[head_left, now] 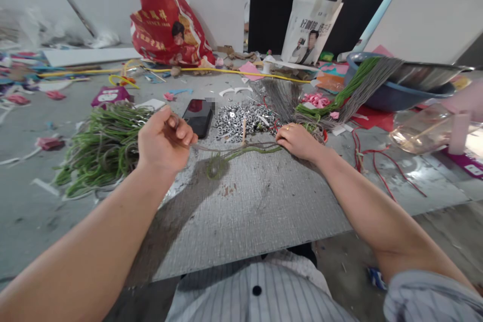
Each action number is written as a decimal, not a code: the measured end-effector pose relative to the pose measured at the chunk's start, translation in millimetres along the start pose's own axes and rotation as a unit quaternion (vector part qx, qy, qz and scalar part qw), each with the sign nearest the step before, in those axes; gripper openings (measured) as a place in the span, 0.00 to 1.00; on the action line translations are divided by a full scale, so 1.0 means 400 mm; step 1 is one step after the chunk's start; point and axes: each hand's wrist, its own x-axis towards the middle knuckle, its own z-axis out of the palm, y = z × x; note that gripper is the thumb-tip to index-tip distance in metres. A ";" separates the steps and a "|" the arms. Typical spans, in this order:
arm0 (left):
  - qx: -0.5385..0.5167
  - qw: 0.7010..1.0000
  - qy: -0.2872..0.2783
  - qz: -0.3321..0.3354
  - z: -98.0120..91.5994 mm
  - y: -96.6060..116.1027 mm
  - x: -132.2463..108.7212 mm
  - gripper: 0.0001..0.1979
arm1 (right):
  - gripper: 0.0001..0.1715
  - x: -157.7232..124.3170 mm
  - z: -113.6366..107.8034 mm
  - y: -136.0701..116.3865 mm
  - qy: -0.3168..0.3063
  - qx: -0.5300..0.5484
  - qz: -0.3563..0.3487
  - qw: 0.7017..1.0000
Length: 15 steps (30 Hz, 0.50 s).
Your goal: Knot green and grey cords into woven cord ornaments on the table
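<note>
My left hand point(164, 138) is raised a little above the table, fingers curled round the end of a thin grey cord. That grey cord point(215, 149) stretches rightward, low over the tabletop, to my right hand point(298, 141), whose bent fingers are closed on the cords there. A green cord point(251, 151) runs beside it and ends in a blurred loose coil on the table. Behind the cords lies a heap of small silvery metal pieces point(241, 121), with a short wooden stick standing in front. My right fingertips partly hide the cords.
A pile of green and grey cords point(101, 146) lies left, near a black phone point(198, 116). Long cords hang from a blue basin point(400, 93) at right. Red cords point(377, 158) and a clear plastic container point(418, 131) lie nearby. A red bag point(169, 30) and white bag point(313, 25) stand behind.
</note>
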 end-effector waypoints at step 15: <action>0.012 1.000 -0.003 -0.019 0.005 0.005 -0.010 0.19 | 0.09 0.007 -0.011 0.007 0.026 -0.008 0.015 1.000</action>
